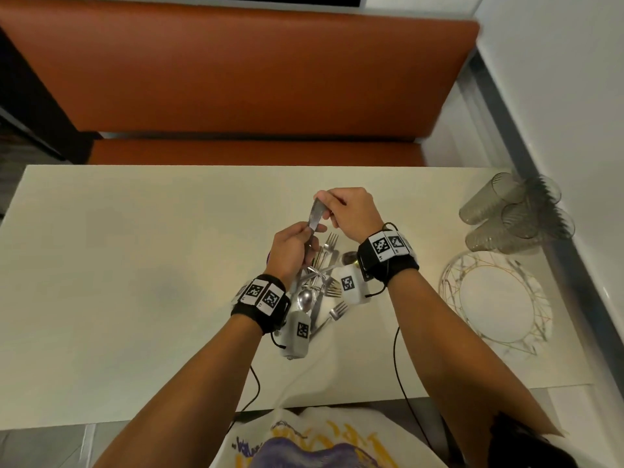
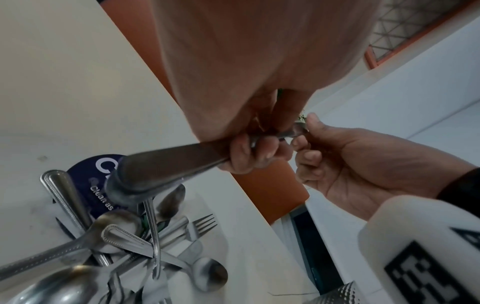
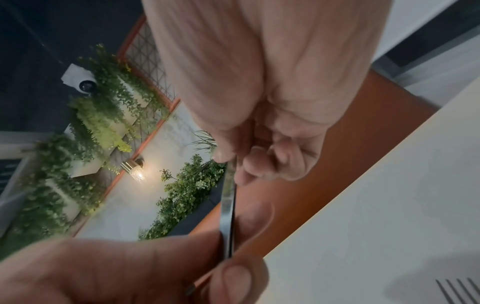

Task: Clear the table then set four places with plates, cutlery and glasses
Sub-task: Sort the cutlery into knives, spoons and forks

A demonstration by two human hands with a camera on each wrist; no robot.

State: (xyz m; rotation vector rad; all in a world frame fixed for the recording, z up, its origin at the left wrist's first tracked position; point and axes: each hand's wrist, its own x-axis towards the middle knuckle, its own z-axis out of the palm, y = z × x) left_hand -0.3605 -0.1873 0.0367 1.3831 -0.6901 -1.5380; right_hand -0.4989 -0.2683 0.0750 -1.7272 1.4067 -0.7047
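Both hands up over the middle of the cream table (image 1: 135,265), sharing one knife (image 1: 314,216); left hand (image 1: 292,249) curled round the handle, butt end sticking toward the wrist in the left wrist view; right hand (image 1: 351,211) pinching the serrated blade near its tip between thumb and fingers, other fingers curled in; knife held clear of the table, tilted; under the hands a loose pile of cutlery (image 1: 319,292), forks and spoons crossed over each other, on the table near the front edge; stack of plates (image 1: 537,298) with line pattern on the right side of the table; grey glasses (image 1: 516,214) clustered just behind the plates at the far right corner; orange bench seat (image 1: 236,72) beyond the table.
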